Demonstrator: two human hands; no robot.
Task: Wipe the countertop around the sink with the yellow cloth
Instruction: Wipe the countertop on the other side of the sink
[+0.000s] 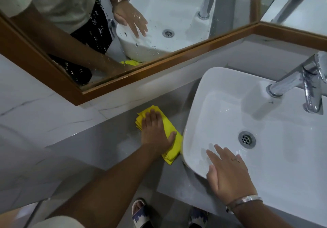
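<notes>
Head view: left hand (155, 130) presses flat, fingers spread, on the folded yellow cloth (170, 139) on the grey countertop (109, 144), seemingly touching the sink (194, 118) at its nine o'clock; right hand (228, 173) rests open on the sink's rim

Cloth (169, 130): yellow fabric, matt, folded in layers. Desk (109, 143): grey stone-like slab, smooth, semi-gloss, with faint reflections. Sink (286, 157): white ceramic, glossy, smooth. Drain (246, 139): metal, chrome-bright. Tap (304, 84): polished chrome metal, mirror-like. Wall (35, 107): white marble-look tile, grey veins, smooth. Mirror (159, 15): glass, spotted with water drops; frame (141, 75) wood-look, brown, matt. Bangle (242, 201): silver metal, shiny.
</notes>
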